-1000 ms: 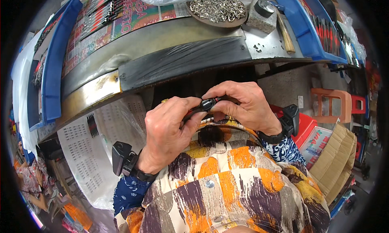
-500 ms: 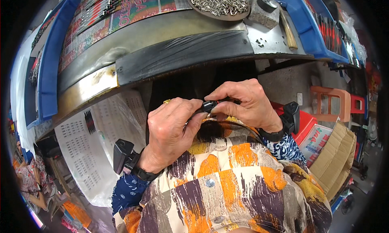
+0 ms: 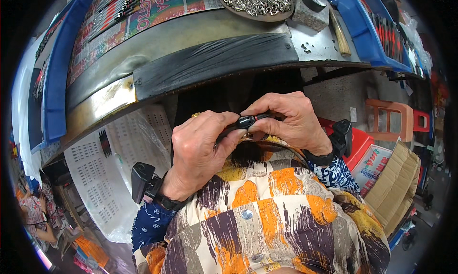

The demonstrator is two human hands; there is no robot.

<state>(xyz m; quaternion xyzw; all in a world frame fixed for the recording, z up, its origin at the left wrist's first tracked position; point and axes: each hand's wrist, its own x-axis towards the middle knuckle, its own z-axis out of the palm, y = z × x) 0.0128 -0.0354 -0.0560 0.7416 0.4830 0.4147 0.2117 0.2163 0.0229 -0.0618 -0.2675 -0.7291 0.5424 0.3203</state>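
Observation:
My left hand (image 3: 199, 145) and my right hand (image 3: 286, 119) meet in front of my body, just below the bench's near edge. Between them lies a slim black piece (image 3: 246, 122) with a rounded, glossy middle and a bit of red near the right fingers. Thumb and fingers of each hand pinch one side of it, so most of both ends is covered. Its exact kind cannot be made out.
The bench (image 3: 210, 59) has a black strip along its front. On it are a round dish of small metal pins (image 3: 257, 2), a stone block (image 3: 310, 16), a hammer (image 3: 339, 35) and blue bins (image 3: 56, 78) with black-and-red pieces. A stool (image 3: 405, 121) and cardboard (image 3: 393, 188) stand right.
The black piece has turned slightly between my fingers, and more of its glossy middle shows. My left fingers have shifted a little; both hands keep their pinch.

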